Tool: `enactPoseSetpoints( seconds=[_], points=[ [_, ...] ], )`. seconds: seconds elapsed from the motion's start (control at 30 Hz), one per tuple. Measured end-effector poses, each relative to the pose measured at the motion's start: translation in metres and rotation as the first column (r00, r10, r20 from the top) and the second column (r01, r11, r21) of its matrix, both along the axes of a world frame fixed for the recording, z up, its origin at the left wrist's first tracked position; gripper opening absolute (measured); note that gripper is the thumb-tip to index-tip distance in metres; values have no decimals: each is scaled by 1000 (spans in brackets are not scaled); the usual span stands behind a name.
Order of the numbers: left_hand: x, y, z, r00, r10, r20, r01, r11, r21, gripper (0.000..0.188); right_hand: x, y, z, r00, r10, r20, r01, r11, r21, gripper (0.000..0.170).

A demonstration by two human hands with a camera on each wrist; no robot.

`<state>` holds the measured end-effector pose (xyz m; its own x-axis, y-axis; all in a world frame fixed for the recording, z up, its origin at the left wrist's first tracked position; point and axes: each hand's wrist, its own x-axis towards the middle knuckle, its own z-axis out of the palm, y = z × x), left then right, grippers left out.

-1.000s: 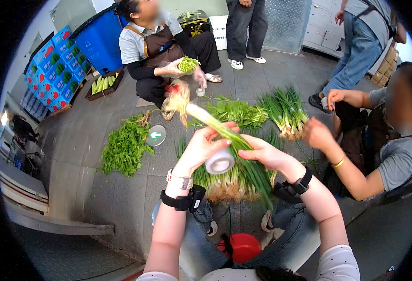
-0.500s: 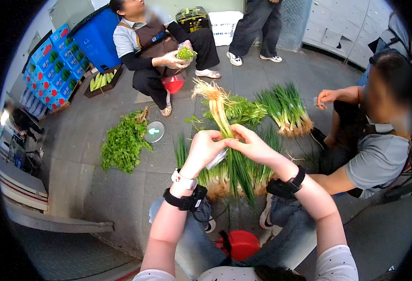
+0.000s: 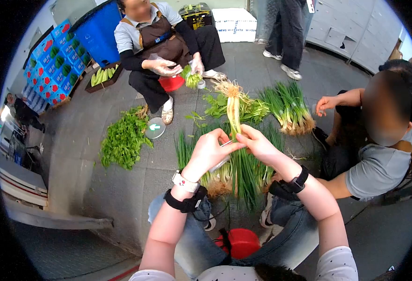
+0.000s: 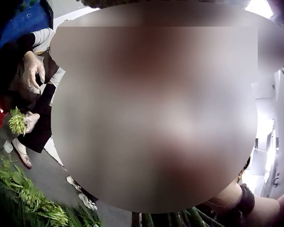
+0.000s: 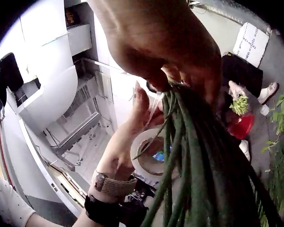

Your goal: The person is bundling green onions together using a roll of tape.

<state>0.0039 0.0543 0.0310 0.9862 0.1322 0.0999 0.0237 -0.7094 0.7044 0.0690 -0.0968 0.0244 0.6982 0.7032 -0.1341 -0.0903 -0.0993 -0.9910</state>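
Root end up, a bunch of spring onions (image 3: 234,114) stands between both hands in the head view, its green leaves hanging below. My right hand (image 3: 257,146) grips it around the stems. My left hand (image 3: 211,152) meets the right at the bunch, thumb tip close to the right fingers. A roll of clear tape (image 5: 135,153) sits against the left palm in the right wrist view. From it a strip of tape (image 5: 155,109) runs up to the bunch under the right hand. Blur covers most of the left wrist view.
More spring onions (image 3: 217,180) lie below the hands; another pile (image 3: 290,110) lies to the right. Leafy greens (image 3: 124,140) spread at left. A person (image 3: 161,42) opposite holds a small green bunch (image 3: 190,77); another person (image 3: 379,154) sits close at right.
The bunch has swung from slanting left to nearly upright, roots up. My hands have come together on it, and the tape roll has turned from face-on to mostly hidden.
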Motion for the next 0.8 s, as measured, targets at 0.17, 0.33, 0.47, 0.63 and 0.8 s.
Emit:
enactPoseSetpoints(
  seconds=[0.17,0.33,0.47,0.63,0.8],
  points=[
    [1,2,-15,981,-179,73,193,872,-451,15,10,1,-28,997,-44,61,33,984,176,25],
    [6,4,-15,979,-205,-16,165,832,-530,16,0,4,-6,970,-78,-229,121,976,180,25],
    [5,3,-13,990,-127,-63,106,958,-266,19,2,6,-32,987,-147,-70,156,974,166,24],
    [6,1,-18,1000,27,11,-28,995,96,19,-3,6,-27,900,-140,414,197,976,-97,23],
    [10,-11,-32,993,120,10,-120,990,76,16,-6,8,-46,990,-137,36,132,985,110,22]
  ],
)
